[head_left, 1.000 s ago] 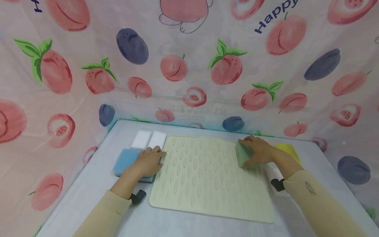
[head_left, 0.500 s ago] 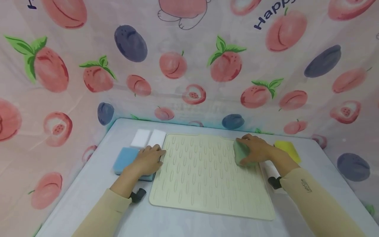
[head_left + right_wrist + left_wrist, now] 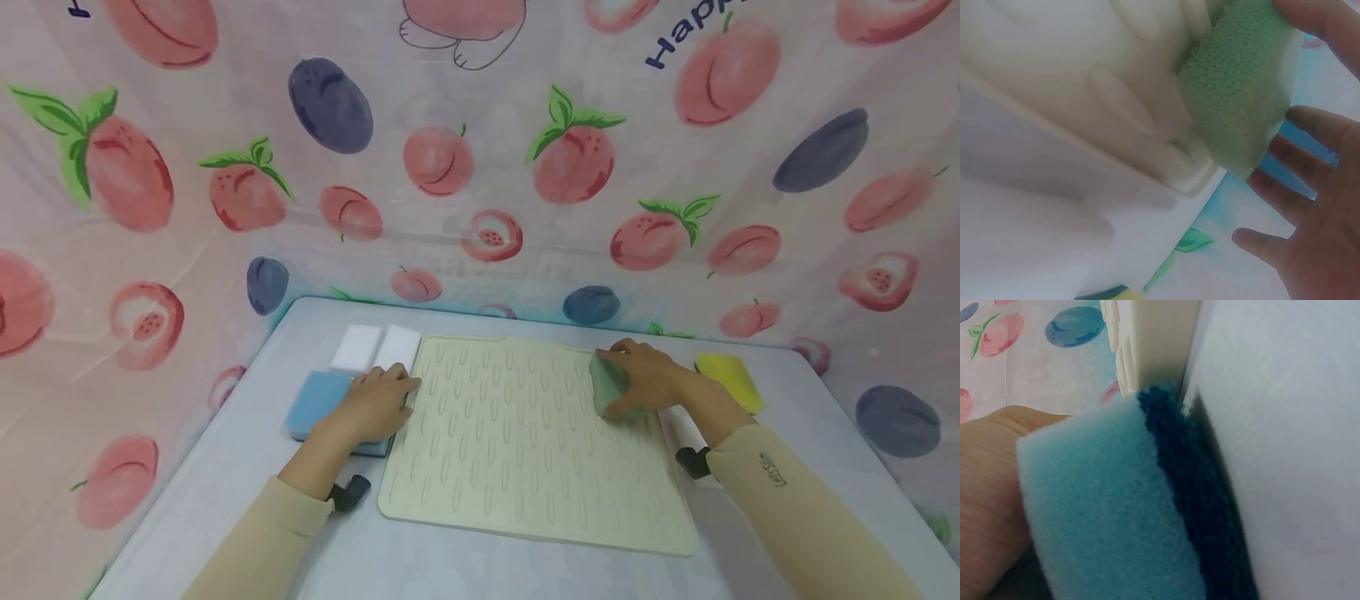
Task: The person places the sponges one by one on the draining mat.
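Head view, working away from the near edge of the desk (image 3: 450,575): the pale mat (image 3: 525,458) seems simply laid on the desk, so a hard push could swing its near corners round. Outside its left edge, a blue sponge (image 3: 1110,506) with a dark scouring layer lies partly under the left hand (image 3: 375,408), and a second blue sponge (image 3: 318,404) sits farther left. That hand's fingers rest loosely spread at the mat's left edge, apparently gripping nothing; too little pressure there might let the mat slide. Outside the right edge, a white object (image 3: 684,425) lies partly hidden under the right forearm and could be brushed by a wide stroke. Close to the mat's far right corner, the right hand (image 3: 648,379) grips the green sponge (image 3: 1241,87) between thumb and fingers, with one finger standing clear; a twist, or a snag on the raised ribs, could loosen it. Beyond that forearm, a yellow sponge (image 3: 729,379) risks an elbow-led knock. Farthest, white blocks (image 3: 356,348) near the far left corner look endangered only if the mat shifts.
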`<state>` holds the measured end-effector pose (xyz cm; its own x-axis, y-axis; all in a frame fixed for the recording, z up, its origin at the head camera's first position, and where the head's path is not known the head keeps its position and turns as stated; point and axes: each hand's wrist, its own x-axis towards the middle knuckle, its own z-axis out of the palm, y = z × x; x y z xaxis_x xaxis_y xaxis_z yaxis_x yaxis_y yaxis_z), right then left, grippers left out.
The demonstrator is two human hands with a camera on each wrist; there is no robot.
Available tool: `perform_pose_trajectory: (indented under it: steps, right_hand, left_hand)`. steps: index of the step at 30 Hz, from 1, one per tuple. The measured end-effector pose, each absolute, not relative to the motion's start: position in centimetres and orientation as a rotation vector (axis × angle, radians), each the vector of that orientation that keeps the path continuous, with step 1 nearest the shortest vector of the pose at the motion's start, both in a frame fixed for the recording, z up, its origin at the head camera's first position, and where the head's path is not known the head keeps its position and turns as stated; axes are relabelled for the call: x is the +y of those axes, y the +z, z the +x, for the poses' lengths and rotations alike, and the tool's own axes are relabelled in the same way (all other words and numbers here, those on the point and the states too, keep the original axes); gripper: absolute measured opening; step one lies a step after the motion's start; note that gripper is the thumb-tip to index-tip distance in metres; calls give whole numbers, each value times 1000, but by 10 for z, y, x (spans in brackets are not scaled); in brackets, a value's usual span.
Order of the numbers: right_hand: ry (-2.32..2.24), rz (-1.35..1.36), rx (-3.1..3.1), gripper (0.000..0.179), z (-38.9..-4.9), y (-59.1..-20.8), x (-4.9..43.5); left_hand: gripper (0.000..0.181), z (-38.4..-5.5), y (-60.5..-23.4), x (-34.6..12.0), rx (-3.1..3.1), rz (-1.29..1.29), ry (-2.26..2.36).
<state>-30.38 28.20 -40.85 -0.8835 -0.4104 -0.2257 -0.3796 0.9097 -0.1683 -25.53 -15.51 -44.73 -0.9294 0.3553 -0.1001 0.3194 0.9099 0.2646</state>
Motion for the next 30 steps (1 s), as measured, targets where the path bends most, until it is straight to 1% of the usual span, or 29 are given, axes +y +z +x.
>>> perform_pose_trajectory:
  steps: [15, 30]
  right_hand:
    - [-236, -617, 2818, 104, -304, -414, 283]
    - [-191, -655, 2834, 107, -302, -408, 285]
  left_hand:
    - [51, -251, -444, -155, 2922, 497, 363]
    - [51, -255, -443, -154, 2899, 505, 378]
